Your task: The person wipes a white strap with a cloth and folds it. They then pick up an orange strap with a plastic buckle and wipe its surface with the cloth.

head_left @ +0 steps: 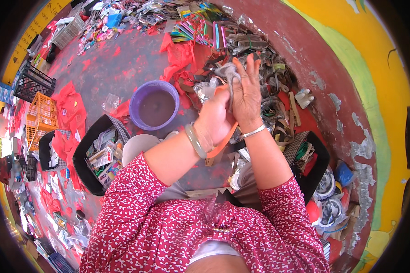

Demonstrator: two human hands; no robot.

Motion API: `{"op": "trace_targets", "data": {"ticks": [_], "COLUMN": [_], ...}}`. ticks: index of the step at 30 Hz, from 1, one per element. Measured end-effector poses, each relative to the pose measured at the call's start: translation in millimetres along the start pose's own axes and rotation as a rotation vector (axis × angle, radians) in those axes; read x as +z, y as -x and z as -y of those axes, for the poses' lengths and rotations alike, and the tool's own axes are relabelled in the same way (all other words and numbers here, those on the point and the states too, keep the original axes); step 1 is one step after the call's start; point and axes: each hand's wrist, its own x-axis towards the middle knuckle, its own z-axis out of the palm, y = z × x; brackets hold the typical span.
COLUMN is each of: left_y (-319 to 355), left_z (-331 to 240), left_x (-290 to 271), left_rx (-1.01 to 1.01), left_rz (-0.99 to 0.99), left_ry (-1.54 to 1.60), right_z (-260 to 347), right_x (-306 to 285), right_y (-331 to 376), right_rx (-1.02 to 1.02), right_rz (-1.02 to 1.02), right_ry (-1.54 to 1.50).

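Note:
My left hand (pixel 213 117), with a jade-coloured bangle on its wrist, is closed around an orange-brown strap (pixel 222 144). One end of the strap hangs below the hands over my lap. Beside it, my right hand (pixel 247 98) has its fingers stretched upward and keeps a grey cloth (pixel 230 72) against its palm and thumb side. The cloth lies between the two hands, partly hidden by them. Where it meets the strap cannot be seen. A purple basin (pixel 133 109) of murky water stands on the floor, left of my hands.
A heap of belts and straps (pixel 273 77) lies ahead against the peeling wall (pixel 346 104). Black bins of small goods flank my knees, one left (pixel 84 170), one right (pixel 321 170). Orange (pixel 43 113) and black crates (pixel 34 82) stand at far left. Red sheeting (pixel 180 52) covers parts of the floor.

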Motion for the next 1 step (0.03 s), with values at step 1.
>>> {"op": "trace_targets", "data": {"ticks": [1], "left_y": [-5.9], "left_z": [9.9], "left_x": [-14.5], "left_rx": [0.042], "left_rz": [0.19], "left_ry": [-0.049], "right_z": [-4.5], "right_x": [-3.4], "right_y": [-1.6], "right_rx": [0.038], "right_rz": [0.049], "right_ry": [0.051]}}
